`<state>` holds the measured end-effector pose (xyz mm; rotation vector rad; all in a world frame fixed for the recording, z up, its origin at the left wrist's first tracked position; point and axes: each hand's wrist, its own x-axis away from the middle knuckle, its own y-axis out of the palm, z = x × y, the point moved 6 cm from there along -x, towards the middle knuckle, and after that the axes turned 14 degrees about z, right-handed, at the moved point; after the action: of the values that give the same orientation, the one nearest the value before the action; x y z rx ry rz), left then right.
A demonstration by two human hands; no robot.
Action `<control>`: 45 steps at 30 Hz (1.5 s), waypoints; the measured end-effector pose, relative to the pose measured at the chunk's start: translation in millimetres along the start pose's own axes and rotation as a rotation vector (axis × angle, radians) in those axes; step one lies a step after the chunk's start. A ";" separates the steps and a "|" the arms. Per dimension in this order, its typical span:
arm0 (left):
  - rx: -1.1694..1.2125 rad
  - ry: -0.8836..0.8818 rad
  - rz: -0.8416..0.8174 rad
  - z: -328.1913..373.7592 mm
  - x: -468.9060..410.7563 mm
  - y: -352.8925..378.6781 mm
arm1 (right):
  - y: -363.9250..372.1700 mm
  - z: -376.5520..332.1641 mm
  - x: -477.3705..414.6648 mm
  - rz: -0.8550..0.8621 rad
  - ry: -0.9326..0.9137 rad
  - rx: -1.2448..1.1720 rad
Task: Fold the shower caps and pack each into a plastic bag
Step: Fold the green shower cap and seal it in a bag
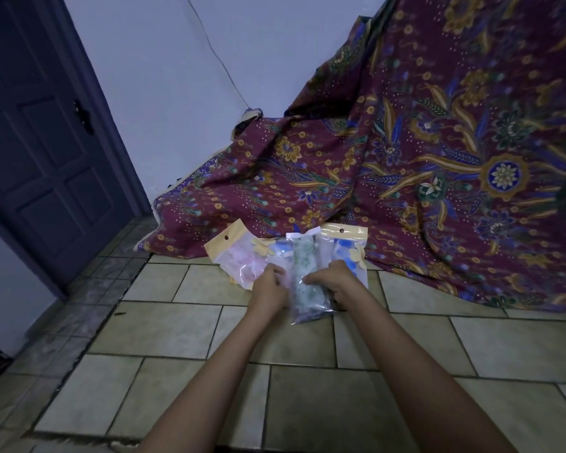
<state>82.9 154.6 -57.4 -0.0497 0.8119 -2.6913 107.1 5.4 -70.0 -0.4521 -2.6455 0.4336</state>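
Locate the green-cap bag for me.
Head view, centre: the green-cap bag lies on the tiled floor between the left hand and right hand, pink-cap bag left, blue-cap bag right.

- The middle bag (pixel 311 302) is thin clear plastic, glossy and wrinkled, with small glints along its creases.
- The shower cap (pixel 303 256) inside it looks like soft, thin film, crumpled, with a green print.
- The left bag (pixel 239 259) and the right bag (pixel 340 243) are the same shiny clear plastic. Each has a pale yellow, opaque, duller strip across the top.
- The floor tiles (pixel 307 387) look like glazed ceramic: smooth, pale and mottled, with a faint sheen and darker joints.
- The cloth (pixel 438 158) is a printed woven fabric, matt and soft, lying in loose folds.
- The door (pixel 46 142) is panelled and painted dark, apparently wood, smooth with a low sheen.
- The wall (pixel 160 76) is painted, smooth and matt.
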 end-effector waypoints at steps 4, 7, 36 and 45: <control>-0.130 -0.135 0.331 -13.2 -15.3 -35.1 | 0.1 4.3 0.6 -0.058 0.079 -0.148; -0.097 -0.298 0.272 -30.3 -24.0 -40.1 | -3.6 1.3 1.6 -0.121 0.076 -0.237; 0.969 -0.658 0.078 -35.2 -13.2 -30.0 | -87.0 -4.4 -5.9 -0.086 0.141 -0.775; 1.044 -0.799 0.301 -15.8 -10.5 38.7 | -114.4 -11.2 -16.5 -0.053 0.054 -0.884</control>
<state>102.4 136.0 -91.0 -0.6247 -0.7489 -2.1667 98.3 -101.1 -24.3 -0.6215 -2.6581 -0.7932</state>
